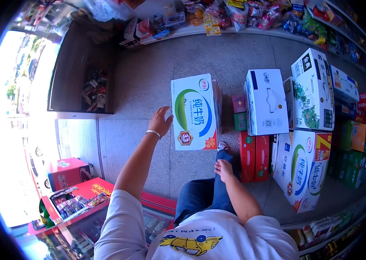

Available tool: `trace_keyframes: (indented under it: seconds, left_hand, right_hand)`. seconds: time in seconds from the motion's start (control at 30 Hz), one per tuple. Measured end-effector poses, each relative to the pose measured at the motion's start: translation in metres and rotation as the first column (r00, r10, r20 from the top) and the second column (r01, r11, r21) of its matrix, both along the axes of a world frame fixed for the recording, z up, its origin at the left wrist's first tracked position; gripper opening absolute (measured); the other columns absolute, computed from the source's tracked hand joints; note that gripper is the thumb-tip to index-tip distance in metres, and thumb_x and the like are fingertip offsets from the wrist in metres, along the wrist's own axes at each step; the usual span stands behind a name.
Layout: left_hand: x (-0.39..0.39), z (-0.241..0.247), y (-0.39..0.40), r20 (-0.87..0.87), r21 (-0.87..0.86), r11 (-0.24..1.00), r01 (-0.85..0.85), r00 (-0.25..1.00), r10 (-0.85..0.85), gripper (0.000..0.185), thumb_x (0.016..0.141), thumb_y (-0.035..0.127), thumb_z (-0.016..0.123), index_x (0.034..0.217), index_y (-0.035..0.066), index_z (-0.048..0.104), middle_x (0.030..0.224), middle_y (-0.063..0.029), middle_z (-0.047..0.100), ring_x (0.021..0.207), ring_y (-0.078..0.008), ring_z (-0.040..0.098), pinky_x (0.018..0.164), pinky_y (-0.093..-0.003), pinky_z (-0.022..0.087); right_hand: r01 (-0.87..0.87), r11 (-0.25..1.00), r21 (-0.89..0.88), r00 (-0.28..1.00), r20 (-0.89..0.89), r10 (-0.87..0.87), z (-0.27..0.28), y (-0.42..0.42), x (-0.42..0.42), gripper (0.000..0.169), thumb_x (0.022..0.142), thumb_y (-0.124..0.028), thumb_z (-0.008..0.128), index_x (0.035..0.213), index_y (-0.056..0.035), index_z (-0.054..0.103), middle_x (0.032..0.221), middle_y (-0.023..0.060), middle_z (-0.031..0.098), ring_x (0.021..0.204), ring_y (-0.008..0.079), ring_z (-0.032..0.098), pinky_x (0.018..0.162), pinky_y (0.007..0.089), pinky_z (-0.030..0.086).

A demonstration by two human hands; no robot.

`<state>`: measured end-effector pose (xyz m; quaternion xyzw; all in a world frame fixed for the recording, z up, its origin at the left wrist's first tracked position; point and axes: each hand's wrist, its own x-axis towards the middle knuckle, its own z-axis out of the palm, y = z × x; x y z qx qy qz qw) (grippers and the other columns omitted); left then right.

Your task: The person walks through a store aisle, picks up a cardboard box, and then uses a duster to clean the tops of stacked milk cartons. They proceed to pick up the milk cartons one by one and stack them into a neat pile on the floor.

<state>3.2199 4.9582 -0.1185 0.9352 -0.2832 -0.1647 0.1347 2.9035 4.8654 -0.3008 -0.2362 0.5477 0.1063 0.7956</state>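
In the head view, a white milk carton box with green and blue print tops a stack in the middle of the floor. My left hand, a bracelet at its wrist, is at the near left side of that box, fingers apart; whether the fingertips touch it cannot be told. My right hand hangs over my right leg with its fingers loosely curled and nothing seen in it. Right of the stack stands a white box with a handle, beside small pink and green boxes.
Red boxes stand near my right leg. Farther right are a tall white box, another milk box and green boxes. Snack shelves line the far side. A dark cabinet and a glass counter are at left.
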Motion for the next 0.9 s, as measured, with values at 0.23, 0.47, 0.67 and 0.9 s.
trace_keyframes:
  seconds: [0.23, 0.47, 0.67, 0.9]
  left_hand:
    - [0.117, -0.084, -0.088, 0.261, 0.252, 0.939, 0.233, 0.918, -0.298, 0.052, 0.085, 0.033, 0.053, 0.131, 0.011, 0.041, 0.141, -0.0063, 0.035, 0.133, -0.0235, 0.027, 0.105, -0.0432, 0.026]
    - [0.152, -0.143, -0.124, 0.132, 0.178, 0.945, 0.274, 0.945, -0.299, 0.041, 0.089, 0.040, 0.041, 0.110, 0.008, 0.054, 0.107, -0.0149, 0.059, 0.102, -0.0328, 0.054, 0.090, -0.0454, 0.039]
    - [0.166, -0.170, -0.038, 0.140, -0.035, 0.976, 0.213, 0.968, -0.206, 0.038, 0.089, 0.036, 0.044, 0.114, 0.008, 0.052, 0.109, -0.0160, 0.057, 0.102, -0.0342, 0.052, 0.089, -0.0438, 0.039]
    - [0.077, -0.216, 0.031, -0.976, 0.022, 0.544, -0.839, 0.099, 0.192, 0.066, 0.087, 0.055, 0.032, 0.133, 0.008, 0.036, 0.135, -0.0138, 0.040, 0.123, -0.0307, 0.039, 0.100, -0.0492, 0.030]
  right_hand:
    - [0.411, 0.892, 0.190, 0.911, -0.104, -0.398, -0.023, 0.070, 0.092, 0.033, 0.090, -0.037, 0.048, 0.111, -0.0121, 0.049, 0.101, 0.0054, 0.056, 0.091, 0.0201, 0.055, 0.080, 0.0414, 0.047]
    - [0.856, 0.516, -0.037, 0.515, -0.027, -0.857, -0.050, 0.075, 0.135, 0.035, 0.087, -0.028, 0.055, 0.117, -0.0138, 0.048, 0.108, 0.0019, 0.057, 0.096, 0.0173, 0.058, 0.076, 0.0284, 0.048]
    - [0.263, 0.654, -0.709, 0.897, -0.069, -0.436, -0.035, -0.035, 0.107, 0.037, 0.092, -0.032, 0.041, 0.106, -0.0019, 0.056, 0.097, 0.0145, 0.058, 0.090, 0.0230, 0.057, 0.083, 0.0356, 0.045]
    - [-0.359, 0.709, -0.607, 0.927, -0.142, 0.348, 0.001, -0.134, 0.224, 0.043, 0.090, -0.037, 0.042, 0.105, 0.0005, 0.058, 0.105, 0.0215, 0.060, 0.100, 0.0345, 0.057, 0.086, 0.0397, 0.043]
